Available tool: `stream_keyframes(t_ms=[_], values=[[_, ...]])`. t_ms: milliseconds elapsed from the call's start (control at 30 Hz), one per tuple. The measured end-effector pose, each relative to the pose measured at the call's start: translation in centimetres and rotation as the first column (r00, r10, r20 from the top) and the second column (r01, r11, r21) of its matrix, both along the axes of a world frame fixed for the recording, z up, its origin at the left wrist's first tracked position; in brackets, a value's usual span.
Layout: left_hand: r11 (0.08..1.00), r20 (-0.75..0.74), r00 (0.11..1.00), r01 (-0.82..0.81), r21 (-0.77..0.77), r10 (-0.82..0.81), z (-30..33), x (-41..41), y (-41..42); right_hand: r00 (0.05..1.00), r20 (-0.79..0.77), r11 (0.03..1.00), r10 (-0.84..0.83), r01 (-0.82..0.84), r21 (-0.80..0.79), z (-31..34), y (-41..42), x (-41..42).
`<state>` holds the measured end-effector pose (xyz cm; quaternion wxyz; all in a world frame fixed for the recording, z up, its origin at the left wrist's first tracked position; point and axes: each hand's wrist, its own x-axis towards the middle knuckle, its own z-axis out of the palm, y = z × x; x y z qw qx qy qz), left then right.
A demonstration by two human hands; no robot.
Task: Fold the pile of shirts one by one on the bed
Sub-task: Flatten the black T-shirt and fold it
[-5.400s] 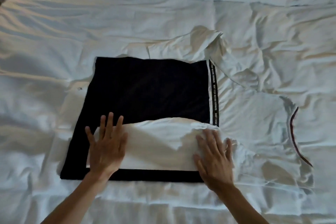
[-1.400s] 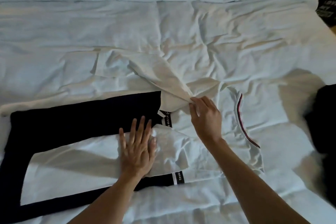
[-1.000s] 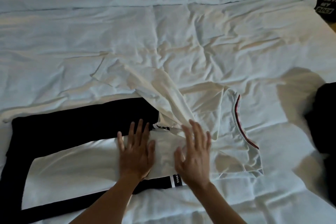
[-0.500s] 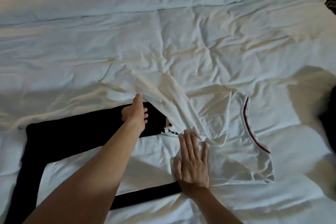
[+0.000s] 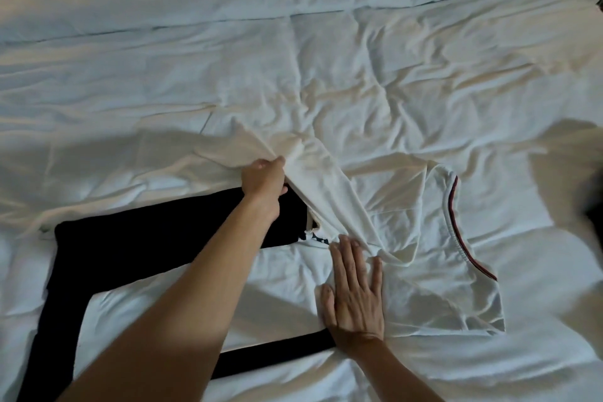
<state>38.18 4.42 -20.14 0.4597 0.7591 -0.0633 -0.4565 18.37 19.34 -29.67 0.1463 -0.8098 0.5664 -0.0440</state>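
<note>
The white cotton shirt with a black panel [image 5: 424, 271] lies on the rumpled white bed [image 5: 326, 59]. The left hand [image 5: 264, 183] grips its far sleeve [image 5: 313, 166] in curled fingers; the right hand [image 5: 354, 297] presses flat, fingers straight, on the near fold.

A bed [image 5: 326, 59] covered in rumpled white bedding filled nearly the whole view. A straight seam crossed its far side. Warm light tinted the upper left corner; a dark area showed at the upper right edge
</note>
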Motion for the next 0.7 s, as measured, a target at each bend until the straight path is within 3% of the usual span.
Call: stream_keyframes(t_ms=[100,200,300,533,700], values=[[0.985,-0.022,0.989,-0.147,-0.095,0.146,0.6,-3.2,3.5,1.0,0.003,1.0,-0.002,0.002,-0.002,0.2,0.0,0.1],[0.938,-0.212,0.914,-0.344,0.046,0.346,-0.1,-4.1,5.8,1.0,-0.003,1.0,0.002,-0.002,-0.008,0.2,0.0,0.1],[0.926,-0.384,0.851,-0.377,0.03,0.359,0.4,-2.6,5.0,1.0,-0.001,1.0,-0.006,0.006,-0.023,0.0,0.0,0.1],[0.983,-0.32,0.929,-0.181,0.044,0.185,0.9,3.2,1.4,1.0,0.007,0.999,-0.002,0.002,-0.039,0.0,0.0,0.1],[0.923,-0.217,0.948,-0.285,-0.258,0.232,4.7,3.6,1.8,1.0,0.006,1.0,-0.013,0.014,-0.028,0.3,0.0,0.2]])
